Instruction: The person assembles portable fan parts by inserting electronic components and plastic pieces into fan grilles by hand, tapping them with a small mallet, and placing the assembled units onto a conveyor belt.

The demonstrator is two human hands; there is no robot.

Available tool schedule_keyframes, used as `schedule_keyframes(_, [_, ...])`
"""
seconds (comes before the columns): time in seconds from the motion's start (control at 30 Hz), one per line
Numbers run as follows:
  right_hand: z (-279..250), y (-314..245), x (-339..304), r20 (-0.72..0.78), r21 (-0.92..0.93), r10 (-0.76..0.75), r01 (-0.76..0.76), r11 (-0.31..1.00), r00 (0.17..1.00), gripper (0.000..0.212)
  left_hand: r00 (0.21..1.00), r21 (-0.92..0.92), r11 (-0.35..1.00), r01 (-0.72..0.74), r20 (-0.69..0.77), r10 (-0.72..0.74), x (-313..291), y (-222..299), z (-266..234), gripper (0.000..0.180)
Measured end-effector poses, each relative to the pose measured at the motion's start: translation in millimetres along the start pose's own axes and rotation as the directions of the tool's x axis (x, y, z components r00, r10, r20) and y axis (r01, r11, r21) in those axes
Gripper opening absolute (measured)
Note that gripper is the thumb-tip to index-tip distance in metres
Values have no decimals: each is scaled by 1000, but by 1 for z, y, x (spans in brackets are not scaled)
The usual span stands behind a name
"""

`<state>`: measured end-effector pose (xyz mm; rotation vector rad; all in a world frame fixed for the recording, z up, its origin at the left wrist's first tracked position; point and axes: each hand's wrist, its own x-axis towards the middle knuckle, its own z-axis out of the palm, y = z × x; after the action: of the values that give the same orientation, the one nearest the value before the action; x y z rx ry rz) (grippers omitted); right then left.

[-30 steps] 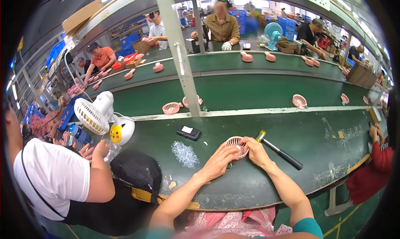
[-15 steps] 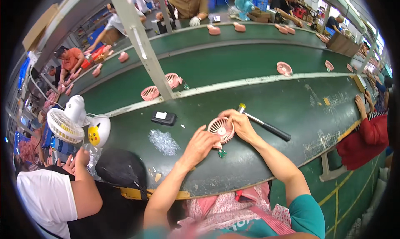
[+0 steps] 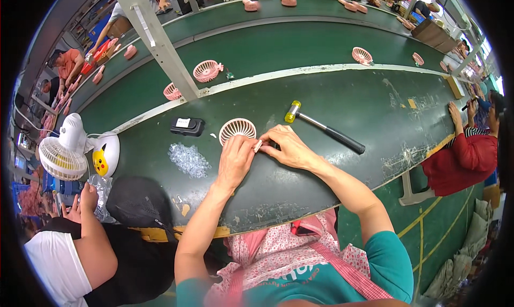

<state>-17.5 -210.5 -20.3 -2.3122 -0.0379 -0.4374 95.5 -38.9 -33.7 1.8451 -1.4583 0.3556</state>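
Note:
A round pink fan housing (image 3: 237, 129) with a slotted grille lies before me on the dark green worktable. My left hand (image 3: 235, 159) covers its near edge, with the fingers bent and closed on it. Beside these fingertips, the housing's short pale neck (image 3: 257, 145) points to the lower right. My right hand (image 3: 289, 147) pinches at this neck with thumb and forefinger. Whatever lies under the right fingers is mostly hidden. A hammer (image 3: 326, 127) with a yellow head and black grip rests beyond my right hand. Left of my hands is a pile of small clear plastic pieces (image 3: 189, 160).
A black case (image 3: 187, 126) sits behind the pile. A white fan (image 3: 67, 149) and a black bag (image 3: 138, 202) are at the left, near a co-worker's arm (image 3: 91, 242). Pink housings (image 3: 208, 71) lie on the green conveyor (image 3: 278, 47) beyond a metal post (image 3: 155, 39).
The fan housing has moved left, away from the hammer, and turned so its neck points to the right. My right hand has shifted from its rim to the neck. The view has tilted down.

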Motion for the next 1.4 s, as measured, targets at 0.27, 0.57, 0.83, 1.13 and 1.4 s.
schedule_keyframes(0.27, [10,-17,8,-35,35,-88,89,995,995,12,990,265,964,29,-143,10,7,7,-5,13])
schedule_keyframes(0.57, [11,-24,-5,-108,286,157,-120,951,982,13,966,53,999,1,-257,13,-9,3,9,12])
schedule_keyframes(0.83, [-15,-30,6,68,474,243,-246,846,968,18,966,-325,940,106,-190,-175,-5,12,-7,12])
schedule_keyframes(1.13, [-29,-30,2,108,514,252,-271,814,962,11,935,-704,665,251,-1,-354,4,31,-14,14])
schedule_keyframes(1.4, [-10,-20,1,-299,295,159,-67,953,941,5,885,-737,582,344,46,-463,0,32,0,31])
